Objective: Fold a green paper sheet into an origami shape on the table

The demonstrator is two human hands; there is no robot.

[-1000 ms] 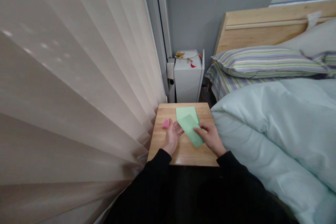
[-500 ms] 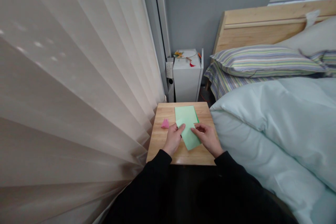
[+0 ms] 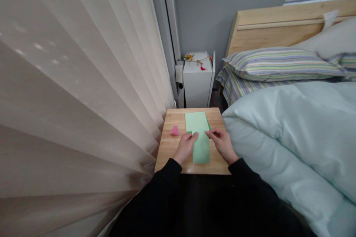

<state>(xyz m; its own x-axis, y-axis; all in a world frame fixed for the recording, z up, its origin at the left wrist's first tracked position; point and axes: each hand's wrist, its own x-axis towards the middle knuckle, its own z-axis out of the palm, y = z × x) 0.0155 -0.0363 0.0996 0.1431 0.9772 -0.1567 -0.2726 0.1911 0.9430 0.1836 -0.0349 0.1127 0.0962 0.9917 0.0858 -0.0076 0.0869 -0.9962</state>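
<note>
My left hand (image 3: 187,146) grips a light green sheet of paper (image 3: 201,152) by its left edge, thumb on top. On the opposite side, my right hand (image 3: 221,143) pinches the same sheet's right edge near the top. The sheet is a narrow upright strip over the small wooden table (image 3: 164,155). Beyond it lies a stack of green paper (image 3: 195,120), light on top with a darker green edge showing at the right. A small pink folded paper (image 3: 175,130) rests left of the stack, close to my left hand.
A pale pleated curtain (image 3: 83,100) hangs along the left. To the right is a bed with a light blue quilt (image 3: 292,129) and a striped pillow (image 3: 280,64). Behind the table stands a white cabinet (image 3: 197,85) with small colourful items on top.
The held sheet has turned from a slant to nearly straight, its lower end swinging left and toward me. My right hand has shifted slightly up and right along its edge.
</note>
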